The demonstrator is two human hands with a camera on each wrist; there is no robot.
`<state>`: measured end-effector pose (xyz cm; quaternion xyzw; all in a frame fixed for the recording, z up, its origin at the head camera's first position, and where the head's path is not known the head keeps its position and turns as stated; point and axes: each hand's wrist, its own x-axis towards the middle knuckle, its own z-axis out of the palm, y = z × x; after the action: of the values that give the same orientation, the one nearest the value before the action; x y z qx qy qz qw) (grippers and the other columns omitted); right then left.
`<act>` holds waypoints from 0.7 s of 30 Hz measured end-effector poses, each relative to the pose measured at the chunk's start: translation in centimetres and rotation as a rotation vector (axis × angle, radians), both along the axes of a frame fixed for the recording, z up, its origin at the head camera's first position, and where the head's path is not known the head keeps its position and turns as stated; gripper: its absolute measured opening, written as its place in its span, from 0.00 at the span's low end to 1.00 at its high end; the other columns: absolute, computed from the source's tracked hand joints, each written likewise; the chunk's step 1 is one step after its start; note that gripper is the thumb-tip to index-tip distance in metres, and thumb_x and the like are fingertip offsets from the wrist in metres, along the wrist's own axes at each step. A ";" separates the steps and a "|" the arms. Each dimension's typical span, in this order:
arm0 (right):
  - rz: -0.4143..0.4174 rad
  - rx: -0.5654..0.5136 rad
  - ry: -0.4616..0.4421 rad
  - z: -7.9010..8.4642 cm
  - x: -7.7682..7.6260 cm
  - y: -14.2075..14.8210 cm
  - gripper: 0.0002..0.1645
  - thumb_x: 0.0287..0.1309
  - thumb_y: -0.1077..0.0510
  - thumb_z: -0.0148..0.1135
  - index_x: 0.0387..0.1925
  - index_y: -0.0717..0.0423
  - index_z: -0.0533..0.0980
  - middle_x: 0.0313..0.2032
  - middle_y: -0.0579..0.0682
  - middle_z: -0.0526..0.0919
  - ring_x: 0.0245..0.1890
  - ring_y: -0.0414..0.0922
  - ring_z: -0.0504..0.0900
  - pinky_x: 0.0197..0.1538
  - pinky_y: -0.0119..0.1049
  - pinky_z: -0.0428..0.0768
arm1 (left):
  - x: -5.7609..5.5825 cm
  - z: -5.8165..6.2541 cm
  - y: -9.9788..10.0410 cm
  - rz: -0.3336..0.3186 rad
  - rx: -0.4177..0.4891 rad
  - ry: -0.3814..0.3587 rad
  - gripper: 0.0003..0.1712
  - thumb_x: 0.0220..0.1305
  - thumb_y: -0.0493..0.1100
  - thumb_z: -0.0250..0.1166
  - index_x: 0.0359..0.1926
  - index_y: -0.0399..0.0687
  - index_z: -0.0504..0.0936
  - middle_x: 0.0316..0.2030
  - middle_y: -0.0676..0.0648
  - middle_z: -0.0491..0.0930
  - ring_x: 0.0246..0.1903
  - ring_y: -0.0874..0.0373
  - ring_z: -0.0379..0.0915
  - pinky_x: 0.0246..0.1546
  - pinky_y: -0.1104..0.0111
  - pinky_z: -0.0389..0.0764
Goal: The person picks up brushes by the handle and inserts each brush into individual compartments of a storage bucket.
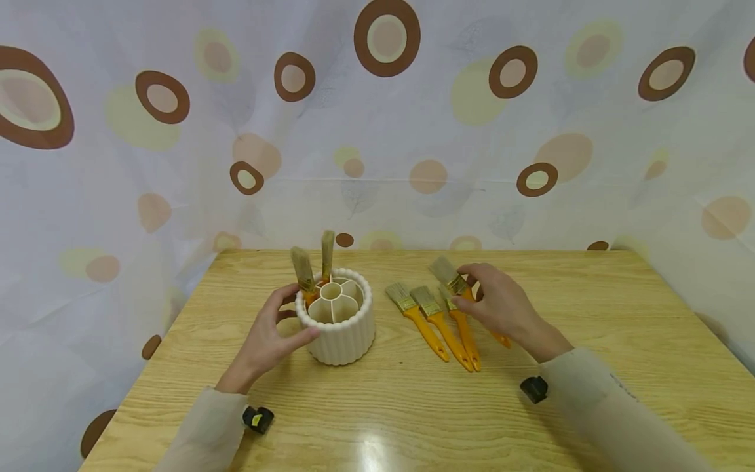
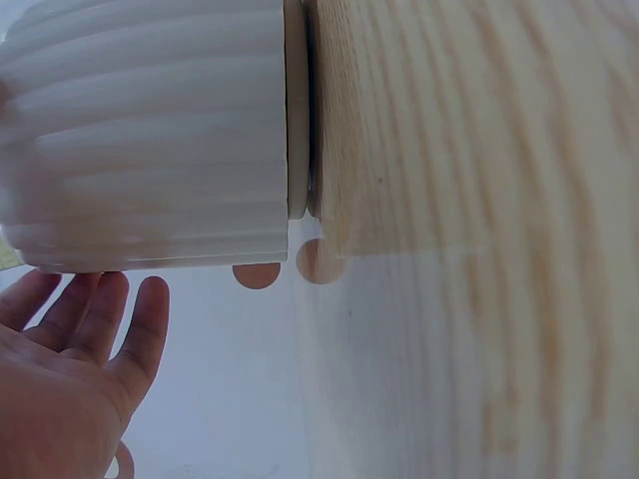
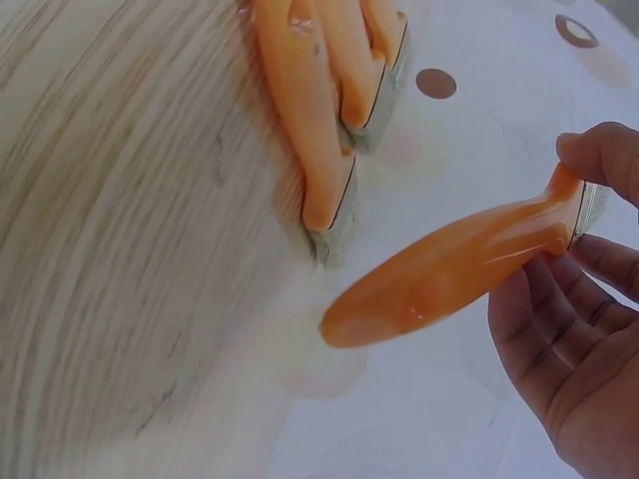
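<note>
A round white ribbed brush holder (image 1: 341, 337) with several compartments stands on the table. My left hand (image 1: 265, 341) grips its left side, thumb at the front of the beaded rim and fingers behind. In the left wrist view the fingers (image 2: 147, 329) lie along the ribbed wall (image 2: 150, 150). Two paintbrushes (image 1: 303, 269) stand bristles up in the left compartments. My right hand (image 1: 498, 305) pinches another paintbrush (image 1: 446, 272) near its metal band, bristles pointing up and left. The right wrist view shows its orange handle (image 3: 449, 269) raised off the table, between thumb and fingers.
Three more paintbrushes (image 1: 426, 334) with orange handles lie side by side between the holder and my right hand, bristles toward the back. The wooden table (image 1: 330, 419) ends at a patterned cloth (image 1: 377, 144) hanging behind and at the sides.
</note>
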<state>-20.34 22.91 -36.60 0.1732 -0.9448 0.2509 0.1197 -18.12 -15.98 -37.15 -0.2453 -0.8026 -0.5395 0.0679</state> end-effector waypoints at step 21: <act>0.033 -0.028 0.017 0.7 0.0 -3.3 0.29 0.55 0.52 0.68 0.57 0.56 0.72 0.41 0.50 0.77 0.27 0.41 0.73 0.29 0.36 0.73 | 0.0 -0.1 0.0 -0.002 0.007 -0.013 0.42 0.52 0.33 0.71 0.66 0.33 0.61 0.61 0.36 0.65 0.60 0.40 0.61 0.55 0.45 0.68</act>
<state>-20.36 19.63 -35.94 0.1892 -0.9372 0.2644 0.1260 -18.12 -15.96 -37.22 -0.2425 -0.8009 -0.5439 0.0629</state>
